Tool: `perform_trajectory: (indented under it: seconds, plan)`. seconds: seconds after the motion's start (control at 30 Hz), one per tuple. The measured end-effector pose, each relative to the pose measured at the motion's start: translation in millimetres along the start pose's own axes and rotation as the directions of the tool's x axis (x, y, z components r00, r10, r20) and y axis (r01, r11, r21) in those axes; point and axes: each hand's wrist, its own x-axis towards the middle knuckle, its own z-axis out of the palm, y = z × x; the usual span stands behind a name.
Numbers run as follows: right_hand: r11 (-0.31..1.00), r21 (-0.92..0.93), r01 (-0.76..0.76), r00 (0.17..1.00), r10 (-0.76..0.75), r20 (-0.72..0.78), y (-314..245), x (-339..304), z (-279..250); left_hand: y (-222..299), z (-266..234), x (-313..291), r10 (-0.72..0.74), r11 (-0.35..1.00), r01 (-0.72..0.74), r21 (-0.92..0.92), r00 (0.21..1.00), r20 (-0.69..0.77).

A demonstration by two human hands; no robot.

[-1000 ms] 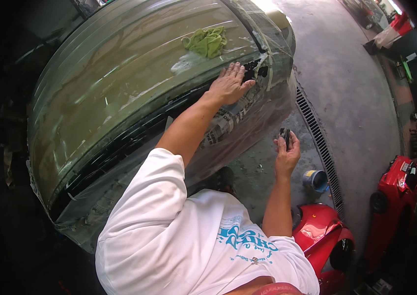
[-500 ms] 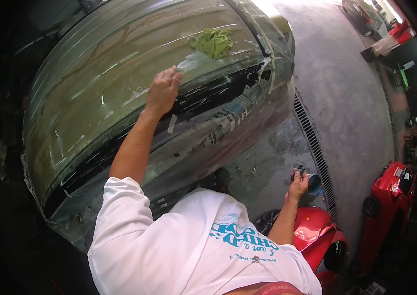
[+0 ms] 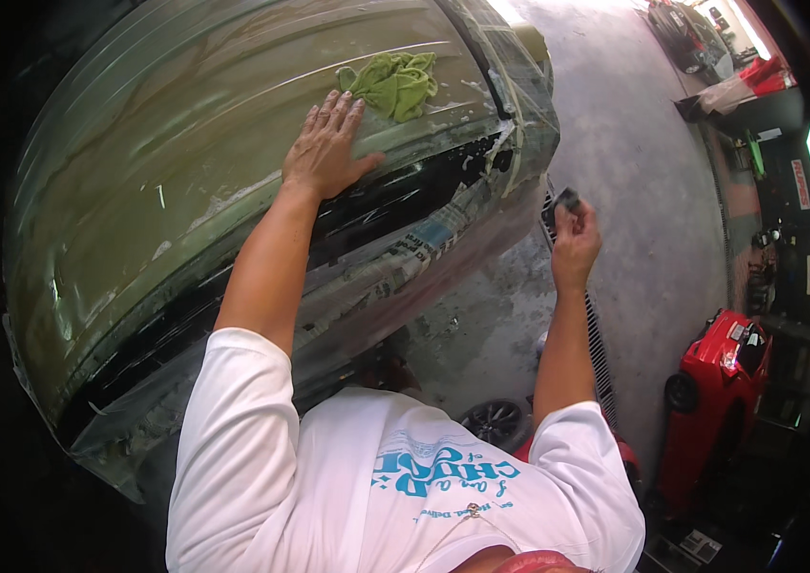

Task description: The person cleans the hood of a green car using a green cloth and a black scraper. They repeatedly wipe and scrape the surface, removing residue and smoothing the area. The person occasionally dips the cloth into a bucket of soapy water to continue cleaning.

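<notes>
My left hand lies flat with its fingers stretched on the wet, olive-green ribbed vehicle roof. Its fingertips are close to a crumpled green cloth resting on the roof. Off to the right, beyond the roof's edge, my right hand is raised over the floor. A small dark grey pad is pinched in its fingers; whether it is folded sandpaper I cannot tell. Pale streaks mark the roof around the cloth and along the near edge.
Newspaper and clear plastic film cover the side below the glossy black strip. A floor drain grate runs to my right. Farther right stands a small red car. A wheel is near my body.
My right hand has come up and forward with the dark pad, away from the blue container by the drain. My left hand has flattened and spread its fingers on the roof.
</notes>
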Motion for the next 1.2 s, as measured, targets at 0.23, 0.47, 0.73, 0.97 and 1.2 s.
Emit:
perform_trajectory:
  seconds: [0.23, 0.47, 0.73, 0.97, 1.2]
  plan:
    - [0.771, 0.501, -0.392, 0.909, 0.408, 0.083, 7.4, 119.6, 86.2, 3.2, 0.5, 2.9, -0.047, 0.994, 0.049, 0.099, 0.999, -0.021]
    - [0.872, -0.071, -0.485, 0.873, 0.487, 0.012, 41.4, 157.2, 145.7, 3.5, -2.6, 3.1, -0.043, 0.998, 0.045, 0.051, 0.998, -0.045]
    - [0.687, -0.663, -0.297, 0.929, 0.368, -0.035, 38.1, 172.6, 176.0, 1.5, 0.0, 3.4, -0.028, 0.999, 0.029, 0.017, 0.997, -0.069]
    - [0.558, -0.772, -0.304, 0.894, 0.448, -0.029, 27.2, 174.6, 189.1, 1.5, 0.9, -3.5, -0.013, 0.999, 0.015, 0.030, 0.996, -0.083]
    - [0.556, -0.789, -0.259, 0.887, 0.461, 0.034, 16.3, 172.2, 194.3, 1.0, -0.5, 1.8, -0.021, 1.000, 0.021, -0.002, 0.996, -0.083]
